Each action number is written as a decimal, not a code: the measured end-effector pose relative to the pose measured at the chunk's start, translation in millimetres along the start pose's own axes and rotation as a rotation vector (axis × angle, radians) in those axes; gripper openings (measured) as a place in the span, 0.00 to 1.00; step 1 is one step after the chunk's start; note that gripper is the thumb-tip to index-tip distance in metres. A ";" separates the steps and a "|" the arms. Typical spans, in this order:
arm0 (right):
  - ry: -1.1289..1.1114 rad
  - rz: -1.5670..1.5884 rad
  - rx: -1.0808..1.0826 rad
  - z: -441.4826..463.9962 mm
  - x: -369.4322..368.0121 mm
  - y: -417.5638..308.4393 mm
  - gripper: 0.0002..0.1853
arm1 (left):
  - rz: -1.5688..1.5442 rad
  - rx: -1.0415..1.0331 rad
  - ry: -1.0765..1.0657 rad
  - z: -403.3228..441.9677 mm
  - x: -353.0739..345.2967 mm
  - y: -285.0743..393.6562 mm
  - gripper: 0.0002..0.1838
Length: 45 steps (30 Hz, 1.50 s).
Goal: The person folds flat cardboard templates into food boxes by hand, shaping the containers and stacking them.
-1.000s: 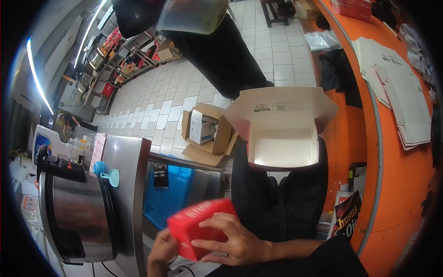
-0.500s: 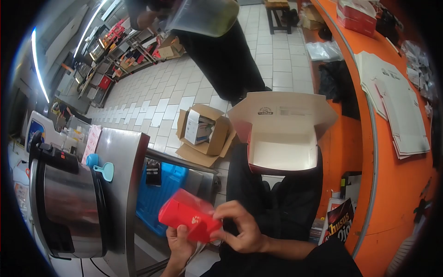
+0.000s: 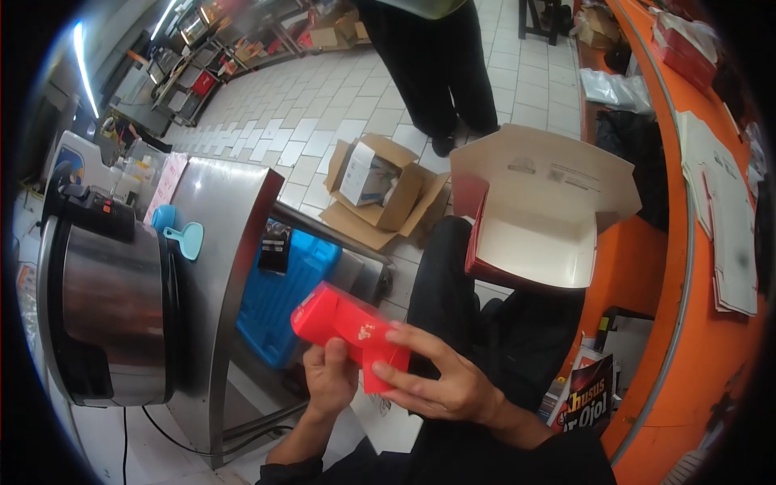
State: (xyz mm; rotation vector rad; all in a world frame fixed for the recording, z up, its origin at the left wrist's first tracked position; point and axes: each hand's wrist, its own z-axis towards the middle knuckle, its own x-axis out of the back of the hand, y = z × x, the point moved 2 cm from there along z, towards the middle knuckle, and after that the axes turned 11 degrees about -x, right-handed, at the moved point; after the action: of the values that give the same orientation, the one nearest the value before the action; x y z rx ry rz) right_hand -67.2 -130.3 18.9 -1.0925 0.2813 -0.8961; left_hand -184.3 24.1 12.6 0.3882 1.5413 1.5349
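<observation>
A small red paper box (image 3: 343,319) with a pale printed mark is between my two hands, tilted over my lap. My left hand (image 3: 330,380) grips its lower left side, thumb in front and the other fingers mostly hidden. At the right end, my right hand (image 3: 453,380) has its fingers and thumb closed on a red flap. Below the hands lies a white sheet of card (image 3: 386,424), partly covered by them. Beyond, a larger open carton (image 3: 537,242), white inside and red outside, rests on my knees with its lid raised.
To the left, a steel table (image 3: 218,202) carries a large cooker (image 3: 113,307) and a light blue scoop (image 3: 190,239). An open cardboard box (image 3: 388,194) stands on the tiled floor. An orange counter (image 3: 671,364) runs along the right. Another person's legs (image 3: 440,73) are ahead.
The red box has turned and shifted slightly right and up, and my right hand's grip has moved along its end. The view has swung left, and the other person's container is mostly out of frame.
</observation>
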 end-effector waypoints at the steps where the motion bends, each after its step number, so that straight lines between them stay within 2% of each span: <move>1: -0.045 0.051 0.046 0.0 0.4 1.2 0.24 | -0.036 0.030 0.018 0.9 8.0 -1.2 0.17; 4: -0.079 0.080 0.064 2.2 -2.3 -1.0 0.22 | -0.076 0.033 -0.019 -1.3 5.0 -2.4 0.17; 6: 0.145 -0.074 0.038 -1.0 -7.0 5.2 0.20 | -0.137 0.052 -0.014 -7.3 -16.6 -6.3 0.18; 7: 0.176 -0.136 0.061 -2.9 -11.1 14.2 0.19 | -0.138 0.015 -0.119 -13.3 -24.7 -11.4 0.19; 10: 0.264 -0.171 0.076 -6.9 -18.7 24.2 0.19 | 0.049 0.143 -0.119 -15.1 -11.0 -19.2 0.14; 11: 0.269 -0.157 0.074 -6.9 -17.7 25.2 0.20 | 0.048 0.150 -0.120 -14.3 -10.0 -18.1 0.14; 12: 0.273 -0.160 0.063 -6.3 -16.1 24.9 0.20 | 0.195 0.103 -0.115 -9.7 -12.2 -13.6 0.12; 13: 0.242 -0.045 0.018 -3.9 -12.8 24.3 0.23 | 0.338 0.052 -0.112 -4.6 -14.2 -9.6 0.10; 14: 0.210 0.070 -0.021 -1.1 -8.9 23.1 0.25 | 0.333 0.056 -0.119 -0.4 -13.3 -7.0 0.10; 16: 0.212 0.216 -0.138 1.4 4.6 25.5 0.30 | 0.791 -0.189 -0.400 10.5 -11.8 6.8 0.10; 17: 0.190 0.216 -0.152 -2.6 15.0 33.6 0.38 | 1.226 -0.372 -0.696 17.1 -19.4 20.6 0.13; 18: 0.227 0.281 -0.227 -2.6 23.0 33.0 0.45 | 0.911 -0.289 -0.775 22.3 -17.7 22.3 0.15; 20: 0.370 0.484 -0.438 -0.6 39.3 21.5 0.58 | 0.997 -0.412 -1.198 36.6 -24.6 20.8 0.19; 21: 0.379 0.419 -0.470 -0.8 52.8 23.5 0.59 | 1.074 -0.402 -1.229 35.3 -26.4 19.5 0.21; 22: 0.389 0.353 -0.498 -2.2 70.5 27.2 0.61 | 1.141 -0.422 -1.254 36.8 -26.0 17.6 0.19; 23: 0.316 0.386 -0.557 -1.8 81.9 22.9 0.58 | 1.199 -0.435 -1.273 37.6 -26.5 17.8 0.18; 24: 0.146 0.444 -0.667 -11.6 100.4 26.3 0.54 | 1.256 -0.454 -1.294 39.2 -27.5 17.6 0.17; 26: 0.068 0.456 -0.706 -20.8 111.8 30.9 0.40 | 1.292 -0.538 -1.307 45.1 -29.4 15.6 0.17; 27: 0.067 0.443 -0.693 -21.3 111.7 26.1 0.40 | 1.328 -0.607 -1.322 47.7 -31.1 14.3 0.16; 28: 0.168 0.277 -0.753 -22.9 111.0 19.9 0.36 | 1.329 -0.614 -1.309 49.5 -34.8 14.9 0.16; 30: 0.362 0.153 -0.707 -22.8 111.7 16.1 0.28 | 1.292 -0.856 -1.280 59.7 -49.6 20.7 0.08; 32: 0.505 0.443 -0.578 -32.8 118.2 18.4 0.26 | 1.246 -0.926 -1.266 70.8 -63.3 22.6 0.09; 34: 0.402 0.382 -0.542 -36.3 129.4 12.2 0.25 | 1.183 -1.001 -1.256 80.1 -78.0 17.8 0.09; 36: 0.689 0.220 -0.672 -35.5 134.3 6.0 0.26 | 0.990 -1.086 -1.190 88.5 -94.4 10.1 0.13; 37: 0.704 0.058 -0.625 -42.9 145.5 16.3 0.25 | 0.981 -1.102 -1.178 97.6 -103.3 5.8 0.13; 39: 0.751 0.083 -0.635 -55.3 158.2 18.1 0.27 | 0.541 -1.152 -1.050 111.7 -117.8 4.0 0.17; 40: 0.795 0.121 -0.658 -60.4 162.2 18.2 0.28 | 0.541 -1.154 -1.044 110.7 -121.5 -2.7 0.17; 42: 0.877 0.098 -0.695 -91.6 181.3 38.1 0.29 | 0.165 -0.829 -0.620 112.7 -119.2 -18.6 0.19; 43: 0.963 0.075 -0.728 -93.8 185.7 40.9 0.30 | 0.086 -0.724 -0.535 112.0 -120.1 -27.1 0.19; 44: 0.961 0.070 -0.724 -92.1 189.4 42.0 0.30 | 0.081 -0.728 -0.531 115.6 -120.9 -33.8 0.19; 45: 1.014 0.292 -0.596 -79.9 187.5 34.6 0.29 | 0.299 -0.778 -0.659 118.1 -123.2 -41.3 0.20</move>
State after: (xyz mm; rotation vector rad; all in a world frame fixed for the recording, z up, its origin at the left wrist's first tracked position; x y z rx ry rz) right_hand 19.6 -316.1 -7.4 -1.0002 1.5852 -1.0678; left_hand -12.8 -1.4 40.3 0.5964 0.3391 1.8467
